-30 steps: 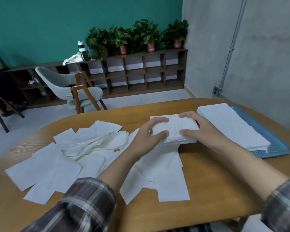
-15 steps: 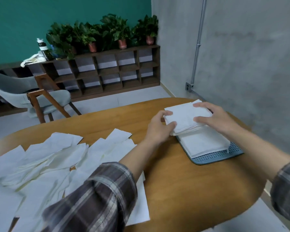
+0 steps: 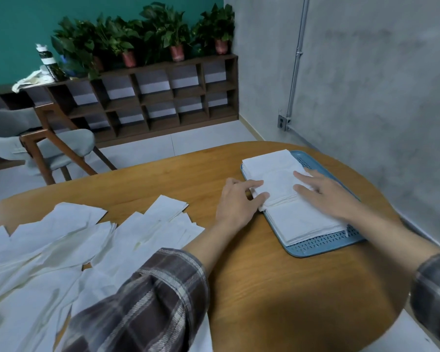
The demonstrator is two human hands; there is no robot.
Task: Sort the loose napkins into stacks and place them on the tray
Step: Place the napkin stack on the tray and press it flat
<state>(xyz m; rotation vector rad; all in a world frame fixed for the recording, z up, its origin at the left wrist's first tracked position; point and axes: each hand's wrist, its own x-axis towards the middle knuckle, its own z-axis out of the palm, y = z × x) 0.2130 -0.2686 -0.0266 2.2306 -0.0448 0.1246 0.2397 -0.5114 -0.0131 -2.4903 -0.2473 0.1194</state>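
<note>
I see the left hand [image 3: 239, 201] at the left edge of the far stack [image 3: 272, 166] of napkins. Its index finger lies over the top and its thumb against the side, pinching that edge. The right hand [image 3: 325, 196] lies flat on top of the same stack, fingers straight and slightly spread, pressing down. From my seat this stack sits on the far half of the blue tray [image 3: 323, 246]. A near stack [image 3: 302, 222] fills the tray's near half, and the two meet end to end. The tray lies at the right edge of the wooden table [image 3: 277, 288], near the grey wall [image 3: 366, 85]. The loose napkins [image 3: 92, 240] lie overlapping in a heap along the table's left side, well apart from the tray. A plaid sleeve [image 3: 142, 301] covers the left forearm.
</note>
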